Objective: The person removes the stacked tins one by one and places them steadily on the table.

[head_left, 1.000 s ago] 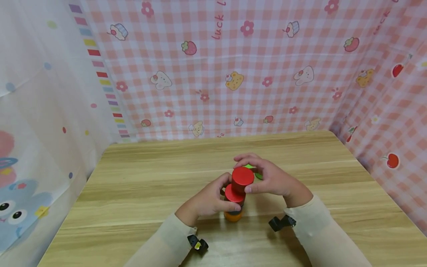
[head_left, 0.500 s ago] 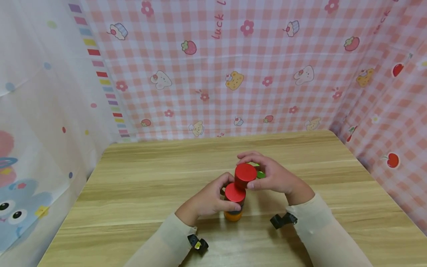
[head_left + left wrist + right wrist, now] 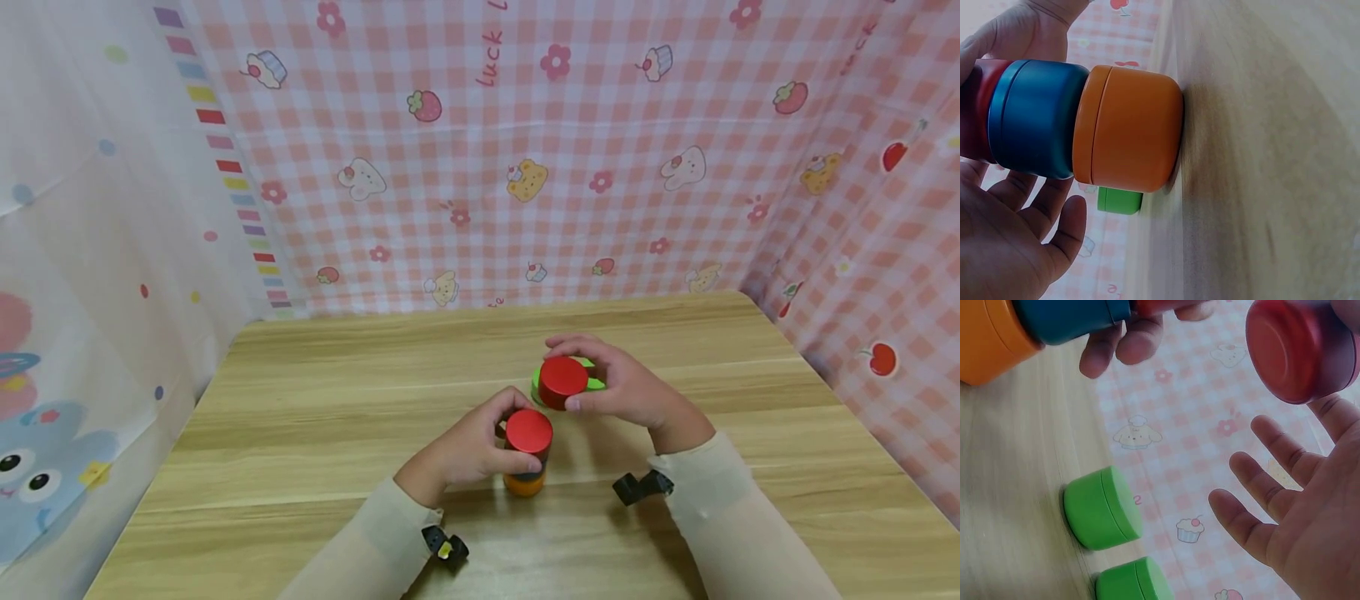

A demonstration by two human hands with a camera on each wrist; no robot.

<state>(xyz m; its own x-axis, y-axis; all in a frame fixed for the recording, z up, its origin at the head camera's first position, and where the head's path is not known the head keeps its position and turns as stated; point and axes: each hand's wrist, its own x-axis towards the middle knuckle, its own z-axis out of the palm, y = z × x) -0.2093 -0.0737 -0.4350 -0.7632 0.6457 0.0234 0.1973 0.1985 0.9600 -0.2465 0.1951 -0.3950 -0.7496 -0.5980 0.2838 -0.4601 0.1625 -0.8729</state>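
A stack of round lidded canisters stands in front of me on the wooden table [image 3: 337,417]. Orange [image 3: 1138,128] is at the bottom, a dark blue canister [image 3: 1038,119] sits on it, and a red canister [image 3: 529,430] is on top. My left hand [image 3: 468,446] grips the top of the stack, thumb at the near side and fingers behind. Up and to the right, my right hand [image 3: 633,392] holds a second red canister [image 3: 564,382] in the air between thumb and fingers, apart from the stack. Its flat underside shows in the right wrist view.
Behind the raised red canister, two green canisters, one [image 3: 1100,506] and another [image 3: 1129,584], stand side by side on the table. A pink checked cloth [image 3: 480,167] hangs along the back and right edges; a white printed curtain [image 3: 112,250] hangs at the left.
My right hand has moved its red canister up, back and right, away from the top of the stack and in front of the green canisters. My left hand has stayed in place.
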